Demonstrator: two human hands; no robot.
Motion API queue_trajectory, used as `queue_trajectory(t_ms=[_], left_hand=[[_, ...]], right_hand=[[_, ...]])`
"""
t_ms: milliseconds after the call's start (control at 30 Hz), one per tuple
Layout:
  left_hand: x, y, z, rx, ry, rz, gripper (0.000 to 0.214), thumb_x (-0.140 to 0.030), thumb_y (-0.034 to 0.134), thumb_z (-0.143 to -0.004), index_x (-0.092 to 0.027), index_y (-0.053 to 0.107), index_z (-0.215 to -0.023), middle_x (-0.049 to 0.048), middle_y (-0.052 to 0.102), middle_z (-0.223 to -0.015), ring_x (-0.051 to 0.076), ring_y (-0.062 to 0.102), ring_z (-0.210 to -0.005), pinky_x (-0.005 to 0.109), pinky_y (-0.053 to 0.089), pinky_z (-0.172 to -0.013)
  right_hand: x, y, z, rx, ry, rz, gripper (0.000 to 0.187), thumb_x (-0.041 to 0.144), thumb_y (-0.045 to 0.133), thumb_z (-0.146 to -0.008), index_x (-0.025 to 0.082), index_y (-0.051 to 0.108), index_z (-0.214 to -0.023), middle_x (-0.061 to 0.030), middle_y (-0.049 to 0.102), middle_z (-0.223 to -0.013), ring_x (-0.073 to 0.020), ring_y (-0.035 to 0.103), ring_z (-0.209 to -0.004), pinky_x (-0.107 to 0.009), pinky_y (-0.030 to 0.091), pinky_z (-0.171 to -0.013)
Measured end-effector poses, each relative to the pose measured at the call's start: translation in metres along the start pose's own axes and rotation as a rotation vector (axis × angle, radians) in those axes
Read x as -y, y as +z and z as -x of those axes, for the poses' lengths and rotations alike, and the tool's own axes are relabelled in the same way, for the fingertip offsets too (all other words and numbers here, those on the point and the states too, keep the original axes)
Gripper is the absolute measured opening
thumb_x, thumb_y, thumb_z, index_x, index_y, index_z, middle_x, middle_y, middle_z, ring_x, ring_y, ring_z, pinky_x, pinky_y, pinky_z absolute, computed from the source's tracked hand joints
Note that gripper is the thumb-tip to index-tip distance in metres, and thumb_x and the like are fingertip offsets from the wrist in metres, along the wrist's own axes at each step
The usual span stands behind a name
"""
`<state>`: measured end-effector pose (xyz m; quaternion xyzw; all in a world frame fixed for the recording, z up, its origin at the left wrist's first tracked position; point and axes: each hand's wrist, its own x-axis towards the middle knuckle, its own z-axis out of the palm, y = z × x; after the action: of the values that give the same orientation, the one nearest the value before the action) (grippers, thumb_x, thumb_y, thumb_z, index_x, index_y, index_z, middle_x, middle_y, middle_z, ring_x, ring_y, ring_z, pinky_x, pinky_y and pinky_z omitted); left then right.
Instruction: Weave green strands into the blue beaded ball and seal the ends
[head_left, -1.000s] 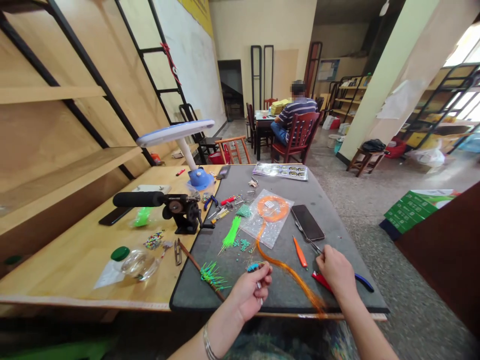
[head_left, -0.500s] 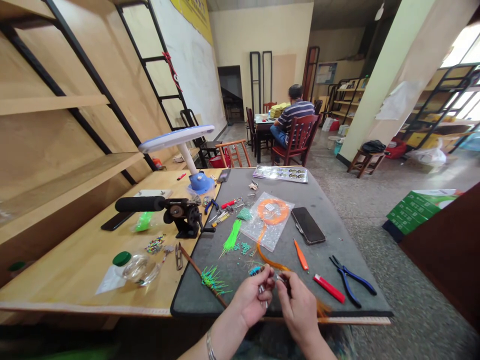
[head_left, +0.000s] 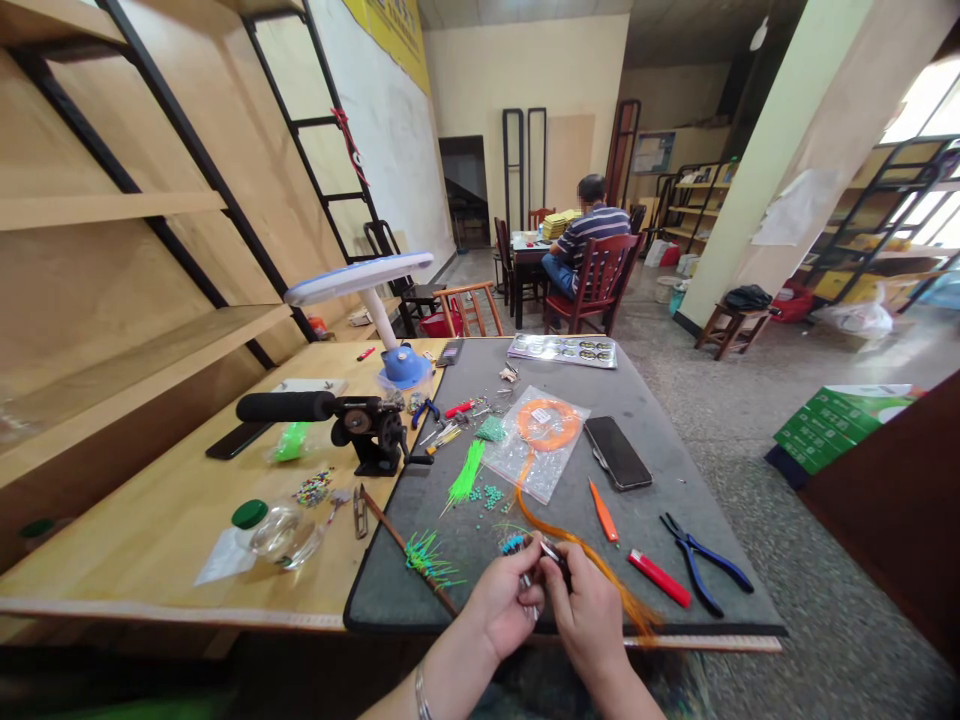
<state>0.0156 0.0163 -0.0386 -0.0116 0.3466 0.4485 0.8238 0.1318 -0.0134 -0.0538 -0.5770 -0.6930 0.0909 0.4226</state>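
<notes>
My left hand and my right hand meet at the near edge of the grey mat, fingers pinched together. The left pinches a small piece with blue fibres and a thin metal part. The right pinches a small dark tool tip against it; I cannot make out what it is. An orange fibre bundle trails from a clear bag past my right hand. Blue-handled pliers, a red lighter and an orange tool lie to the right.
A black hand-crank vise and a blue desk lamp stand on the wooden table. Green fibres, beads, a phone and a stick with green tufts lie on the mat. A person sits on a chair far behind.
My right hand left the pliers and lighter at the right and came in to meet my left hand, then pinched closer on the small piece. The pliers now lie on the mat.
</notes>
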Motion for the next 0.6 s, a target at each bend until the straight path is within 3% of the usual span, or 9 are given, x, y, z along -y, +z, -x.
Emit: queue_trajectory(t_ms=[600], left_hand=[[-0.0009,0.0059,0.0044,-0.023,0.004,-0.023,0.016,-0.01,0.059,-0.084,-0.008,0.061,-0.068,-0.0003,0.055,-0.053,0.001,0.043,-0.036,0.01,0.022,-0.031]], right_hand=[[-0.0005,-0.0003,-0.0006,0.032,0.014,-0.018,0.03,0.039,0.039,-0.094,0.019,0.058,-0.081,-0.0021,0.063,-0.066,-0.0144,0.061,-0.058,-0.022,0.039,-0.054]])
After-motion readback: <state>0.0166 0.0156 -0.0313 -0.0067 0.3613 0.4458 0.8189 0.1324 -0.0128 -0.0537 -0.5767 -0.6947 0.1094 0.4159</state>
